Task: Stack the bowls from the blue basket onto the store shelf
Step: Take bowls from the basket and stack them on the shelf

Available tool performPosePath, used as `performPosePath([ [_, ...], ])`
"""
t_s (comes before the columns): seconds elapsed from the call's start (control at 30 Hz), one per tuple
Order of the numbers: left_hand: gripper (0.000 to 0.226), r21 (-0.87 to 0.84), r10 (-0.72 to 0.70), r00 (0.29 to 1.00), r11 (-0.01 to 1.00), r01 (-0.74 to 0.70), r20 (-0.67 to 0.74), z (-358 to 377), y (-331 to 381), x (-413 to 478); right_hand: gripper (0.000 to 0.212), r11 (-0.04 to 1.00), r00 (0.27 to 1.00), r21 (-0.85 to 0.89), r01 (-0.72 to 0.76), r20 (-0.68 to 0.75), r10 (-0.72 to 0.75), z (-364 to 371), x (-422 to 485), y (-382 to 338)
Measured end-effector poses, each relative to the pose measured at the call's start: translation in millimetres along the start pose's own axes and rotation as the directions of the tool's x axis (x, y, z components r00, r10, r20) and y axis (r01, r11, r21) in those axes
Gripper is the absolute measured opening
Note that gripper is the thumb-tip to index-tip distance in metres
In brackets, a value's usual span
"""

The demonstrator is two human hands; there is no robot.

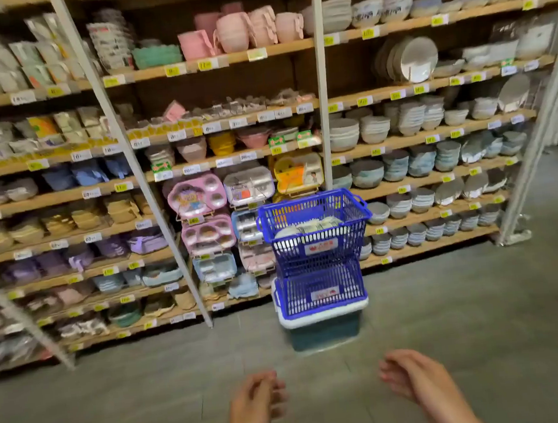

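left grip and right grip hang loose, empty, before the blue basket of bowls.

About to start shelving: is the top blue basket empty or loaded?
Loaded. Pale bowls show through the mesh of the top blue basket; how many, cannot tell.

Nothing written here can be read. The small yellow and white price tags along the wooden shelf edges are blurred to smudges. The white labels with red print on the blue plastic mesh baskets are too soft to make out.
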State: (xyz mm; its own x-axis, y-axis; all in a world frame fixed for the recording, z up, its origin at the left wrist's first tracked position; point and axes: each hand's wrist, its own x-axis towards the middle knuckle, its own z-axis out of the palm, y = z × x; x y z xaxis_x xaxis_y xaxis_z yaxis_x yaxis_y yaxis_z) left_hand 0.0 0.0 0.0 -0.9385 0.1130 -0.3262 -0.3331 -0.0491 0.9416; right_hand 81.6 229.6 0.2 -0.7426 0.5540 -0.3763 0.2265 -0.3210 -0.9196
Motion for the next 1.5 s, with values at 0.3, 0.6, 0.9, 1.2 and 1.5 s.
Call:
performPosePath([
  [0.3,0.015,0.119,0.022,0.999,0.993,-0.019,-0.025,21,10,20,0.016,0.985,0.996,-0.173,0.017,0.084,-0.002,-8,27,10],
  [0.6,0.018,0.223,-0.017,0.998,0.974,0.031,-0.067,57,28,94,0.012,0.957,0.993,-0.288,0.021,0.121,0.014,-6,104,-19],
  [0.9,0.016,0.255,-0.033,0.999,0.966,0.036,-0.018,82,69,265,0.022,0.933,0.995,-0.360,0.025,0.099,0.011,68,258,-47],
  [1.2,0.023,0.344,-0.063,0.991,0.939,0.018,0.122,111,131,449,0.018,0.873,0.995,-0.487,0.039,0.099,0.011,163,414,-102],
  [1.5,0.030,0.561,-0.063,0.997,0.827,0.027,0.045,152,139,607,0.020,0.799,0.981,-0.600,0.038,0.175,0.085,244,562,-127],
])
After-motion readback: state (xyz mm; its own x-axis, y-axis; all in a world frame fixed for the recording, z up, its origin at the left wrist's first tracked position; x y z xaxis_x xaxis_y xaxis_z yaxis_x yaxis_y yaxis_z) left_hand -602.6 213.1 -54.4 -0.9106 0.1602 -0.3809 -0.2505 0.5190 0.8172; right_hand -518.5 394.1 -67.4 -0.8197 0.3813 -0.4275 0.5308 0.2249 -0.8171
